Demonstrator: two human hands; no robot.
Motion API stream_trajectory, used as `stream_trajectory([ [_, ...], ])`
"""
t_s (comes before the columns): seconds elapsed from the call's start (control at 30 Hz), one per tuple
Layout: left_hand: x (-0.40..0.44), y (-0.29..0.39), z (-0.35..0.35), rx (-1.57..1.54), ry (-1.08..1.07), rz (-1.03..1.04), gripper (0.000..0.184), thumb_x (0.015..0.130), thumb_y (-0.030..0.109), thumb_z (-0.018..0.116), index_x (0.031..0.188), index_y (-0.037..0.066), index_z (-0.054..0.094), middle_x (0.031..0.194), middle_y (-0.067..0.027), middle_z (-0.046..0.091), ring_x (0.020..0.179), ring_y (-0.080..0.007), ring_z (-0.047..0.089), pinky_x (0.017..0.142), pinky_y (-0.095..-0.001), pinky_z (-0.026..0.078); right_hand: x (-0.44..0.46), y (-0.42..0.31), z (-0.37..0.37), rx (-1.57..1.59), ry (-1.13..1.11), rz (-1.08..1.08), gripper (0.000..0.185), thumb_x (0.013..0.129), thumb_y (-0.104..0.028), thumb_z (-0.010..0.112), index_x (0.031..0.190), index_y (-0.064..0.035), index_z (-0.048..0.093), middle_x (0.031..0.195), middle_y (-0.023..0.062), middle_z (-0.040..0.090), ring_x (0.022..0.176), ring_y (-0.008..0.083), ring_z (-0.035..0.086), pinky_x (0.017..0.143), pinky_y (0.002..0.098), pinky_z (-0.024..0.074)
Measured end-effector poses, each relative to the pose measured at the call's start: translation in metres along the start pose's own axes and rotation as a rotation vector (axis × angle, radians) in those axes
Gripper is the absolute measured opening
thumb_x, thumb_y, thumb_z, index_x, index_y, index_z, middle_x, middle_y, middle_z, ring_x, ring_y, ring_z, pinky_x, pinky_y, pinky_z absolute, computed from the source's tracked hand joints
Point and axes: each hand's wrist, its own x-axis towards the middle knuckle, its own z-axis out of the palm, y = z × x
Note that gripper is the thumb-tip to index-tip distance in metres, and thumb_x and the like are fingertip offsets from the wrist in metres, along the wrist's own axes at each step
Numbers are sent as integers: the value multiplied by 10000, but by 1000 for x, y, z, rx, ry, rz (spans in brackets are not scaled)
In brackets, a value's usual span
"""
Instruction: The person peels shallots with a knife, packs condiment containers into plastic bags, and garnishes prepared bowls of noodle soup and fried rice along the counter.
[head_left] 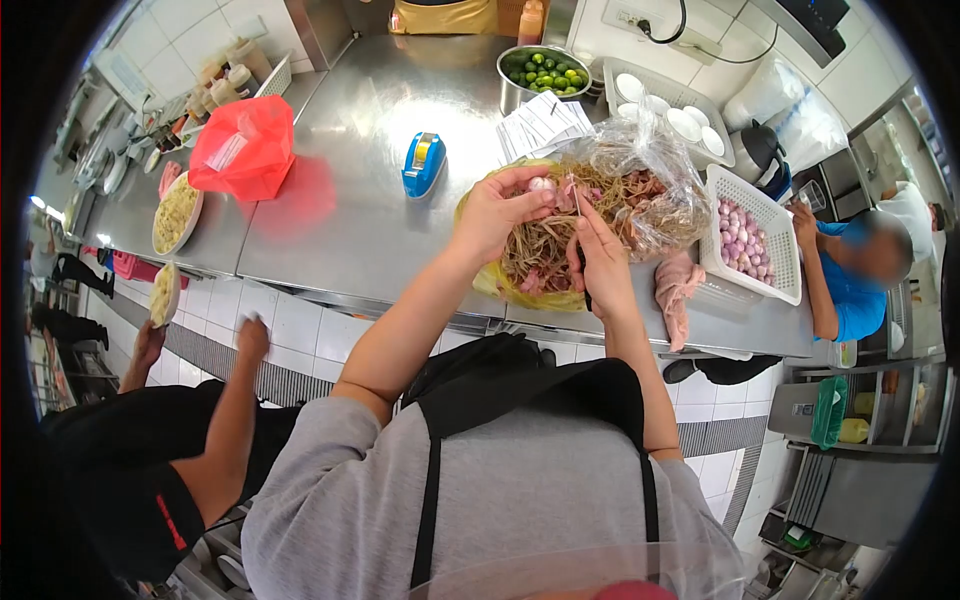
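Above a yellow bag (490, 283) of dry stalks and skins (545, 250), my left hand (497, 212) pinches a small pale pink onion (541, 186). My right hand (603, 262) is closed on a small knife (577, 203), its blade pointing up beside the onion. The two hands are close together. A clear plastic bag (672, 165) with more reddish onions and stalks lies just right of them. Farther right, a white basket (716, 260) holds several peeled pink onions (743, 240).
On the steel table (350, 130) are a blue tape dispenser (424, 165), papers (541, 125), a pot of limes (515, 92), a red bag (245, 150) and a pink cloth (678, 300). One co-worker (225, 430) is at left, another (850, 270) at right.
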Motion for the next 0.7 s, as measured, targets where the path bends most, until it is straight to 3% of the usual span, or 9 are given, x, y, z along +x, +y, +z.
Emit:
stream_trajectory([
  [0.37,0,-2,4,95,-50,81,305,759,-11,595,1056,-23,527,942,-74,582,820,-122,575,725,-238,500,7,5,3,-83,-25,-89,407,919,-218,374,1319,-177,310,516,-24,355,390,43,305,342,174,274],
  [0.47,0,1,3,79,-47,47,320,766,-19,579,1079,-21,514,950,-78,581,817,-120,576,731,-237,495,5,1,1,57,7,-3,385,913,-192,385,1298,-192,359,512,-39,350,405,35,296,354,182,268],
  [0.53,0,-1,-1,-59,-62,28,339,776,-26,562,1108,-15,496,961,-77,575,826,-114,570,729,-229,486,6,3,-7,29,2,11,389,912,-183,388,1299,-197,356,512,-42,347,409,34,294,355,180,267],
  [0.7,-5,2,-3,-74,-62,50,341,778,-26,558,1112,-21,488,955,-70,572,830,-108,561,720,-219,475,0,4,-1,-15,3,-43,398,913,-182,384,1308,-197,338,510,-41,340,402,35,279,351,180,260],
])
